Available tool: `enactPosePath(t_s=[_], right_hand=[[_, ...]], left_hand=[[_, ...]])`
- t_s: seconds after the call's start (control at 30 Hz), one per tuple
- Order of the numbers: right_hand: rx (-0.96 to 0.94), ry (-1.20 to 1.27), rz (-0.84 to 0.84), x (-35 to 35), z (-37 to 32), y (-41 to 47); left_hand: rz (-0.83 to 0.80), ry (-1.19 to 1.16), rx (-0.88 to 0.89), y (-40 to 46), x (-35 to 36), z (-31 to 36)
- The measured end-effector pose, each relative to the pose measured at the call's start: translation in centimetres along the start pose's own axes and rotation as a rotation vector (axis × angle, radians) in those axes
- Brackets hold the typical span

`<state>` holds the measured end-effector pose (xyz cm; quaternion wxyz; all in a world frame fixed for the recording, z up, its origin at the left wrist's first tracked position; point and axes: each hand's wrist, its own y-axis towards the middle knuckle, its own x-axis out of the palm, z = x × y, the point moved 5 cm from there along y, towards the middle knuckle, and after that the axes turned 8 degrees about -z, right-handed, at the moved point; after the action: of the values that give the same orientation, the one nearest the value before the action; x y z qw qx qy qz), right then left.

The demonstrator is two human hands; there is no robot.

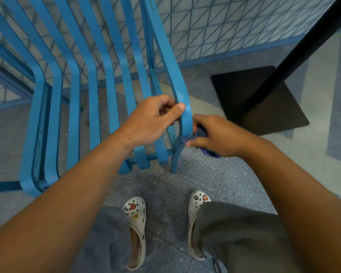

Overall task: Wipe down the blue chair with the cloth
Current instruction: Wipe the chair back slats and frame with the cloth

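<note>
The blue chair [91, 79], made of bent slats, fills the upper left of the head view. My left hand [156, 117] grips its rightmost slat near the front bend, thumb on the slat's face. My right hand [219, 136] holds a bunched dark blue cloth [202, 134] and presses it against the right side of that same slat, just below my left hand. Most of the cloth is hidden inside my palm.
A black table post [295, 48] rises from a flat black base plate [264, 99] on the floor to the right of the chair. A blue mesh fence [224, 30] runs behind. My feet in white clogs [136, 229] stand on grey speckled tiles below.
</note>
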<state>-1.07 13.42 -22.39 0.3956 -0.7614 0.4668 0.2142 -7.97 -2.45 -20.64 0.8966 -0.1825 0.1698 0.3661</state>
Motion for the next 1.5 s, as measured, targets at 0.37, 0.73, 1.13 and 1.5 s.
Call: enactPosePath(t_s=[0.37, 0.73, 1.13, 1.5], right_hand=[[-0.015, 0.063, 0.046, -0.7, -0.6, -0.5], [-0.003, -0.003, -0.051, 0.4, 0.2, 0.3], [-0.038, 0.057, 0.023, 1.4, 1.4, 1.0], [-0.11, 0.162, 0.171, -0.2, 0.5, -0.1]], left_hand=[[-0.068, 0.135, 0.031, -0.3, 0.2, 0.1], [-0.07, 0.117, 0.023, -0.4, 0.2, 0.0], [-0.117, 0.153, 0.015, -0.5, 0.8, -0.3], [-0.139, 0.15, 0.025, -0.7, 1.8, -0.7]])
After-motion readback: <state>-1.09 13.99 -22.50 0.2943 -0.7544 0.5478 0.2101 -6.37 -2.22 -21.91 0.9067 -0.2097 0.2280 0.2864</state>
